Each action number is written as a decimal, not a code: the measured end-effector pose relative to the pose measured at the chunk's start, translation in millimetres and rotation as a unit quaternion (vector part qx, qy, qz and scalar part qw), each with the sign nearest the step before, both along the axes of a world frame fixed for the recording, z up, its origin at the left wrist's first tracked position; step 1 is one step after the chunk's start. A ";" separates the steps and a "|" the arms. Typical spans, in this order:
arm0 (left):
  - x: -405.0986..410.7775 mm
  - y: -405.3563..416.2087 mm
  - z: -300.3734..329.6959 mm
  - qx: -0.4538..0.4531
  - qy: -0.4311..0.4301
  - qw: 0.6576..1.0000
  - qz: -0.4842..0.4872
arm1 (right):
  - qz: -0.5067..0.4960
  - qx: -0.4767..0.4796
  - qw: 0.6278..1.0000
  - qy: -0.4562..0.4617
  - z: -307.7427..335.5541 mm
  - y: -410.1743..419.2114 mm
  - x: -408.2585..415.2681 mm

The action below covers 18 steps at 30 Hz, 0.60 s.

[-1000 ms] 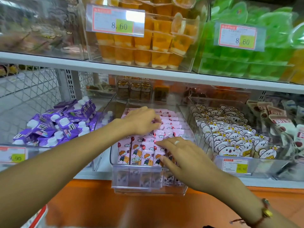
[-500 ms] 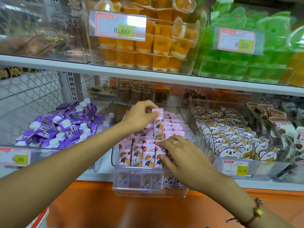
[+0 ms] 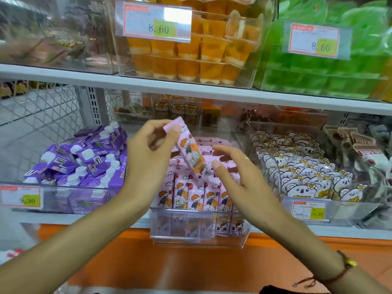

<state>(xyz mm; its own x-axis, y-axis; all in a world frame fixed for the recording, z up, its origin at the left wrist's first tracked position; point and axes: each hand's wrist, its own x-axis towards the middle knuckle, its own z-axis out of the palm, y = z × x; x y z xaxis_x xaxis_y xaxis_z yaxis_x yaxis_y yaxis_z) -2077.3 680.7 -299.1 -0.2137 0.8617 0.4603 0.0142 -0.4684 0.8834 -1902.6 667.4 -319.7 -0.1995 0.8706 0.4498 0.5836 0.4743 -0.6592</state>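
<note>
Left hand (image 3: 148,158) pinches a pink packet (image 3: 192,153) by its top end, thumb against fingertips. The packet hangs tilted in the air, its lower end over the rows of like packets (image 3: 191,196) in the clear middle bin (image 3: 199,236). Right hand (image 3: 239,177) is spread and relaxed, holding nothing. Its thumb is just beside the packet's lower end; contact cannot be told. A cord bracelet (image 3: 347,264) is on the right wrist.

Around, left to right:
- Wire mesh (image 3: 38,115) sits behind the far left of the lower shelf.
- Purple pouches (image 3: 84,162) with white caps are piled in the left bin, tag 9.90 (image 3: 21,199) on its front.
- The middle bin juts past the shelf edge, over the orange base.
- The front-row packets stand upright and show a cartoon child with "乐吧".
- Koala packets (image 3: 301,177) fill the bin to the right. Its tag (image 3: 308,210) has a yellow patch and the price is too blurred to read.
- Brown-and-white packets (image 3: 356,143) are at the far right.

Upper shelf (image 3: 191,93):
- Orange jelly cups (image 3: 191,52) are stacked in a clear box, tag 8.60 (image 3: 158,22).
- Green packs (image 3: 339,66) sit to the right, also with a tag 8.60 (image 3: 316,41).

Nothing lies between the hands and the bin. The upper shelf runs just above them.
</note>
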 end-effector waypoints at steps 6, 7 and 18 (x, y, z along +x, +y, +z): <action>4.9 -7.3 -6.9 -0.059 -0.023 0.994 -0.089 | 0.069 -0.117 0.984 0.115 2.8 -1.6 -14.1; 4.6 -7.1 -7.8 -0.068 -0.032 0.992 -0.101 | 0.069 -0.138 0.978 0.142 3.4 -1.0 -13.9; 11.5 -7.4 -27.7 -0.038 0.119 0.985 -0.119 | 0.032 -0.238 0.902 0.358 5.2 3.8 -15.1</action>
<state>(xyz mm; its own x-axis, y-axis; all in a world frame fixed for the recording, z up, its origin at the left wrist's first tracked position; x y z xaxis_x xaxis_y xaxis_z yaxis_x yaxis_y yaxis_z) -2065.8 673.3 -326.9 0.1044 0.9079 0.4060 0.1235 -0.4169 0.9005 -1917.7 671.2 -314.5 -0.0633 0.9961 0.0614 -0.0908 0.0555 -0.9943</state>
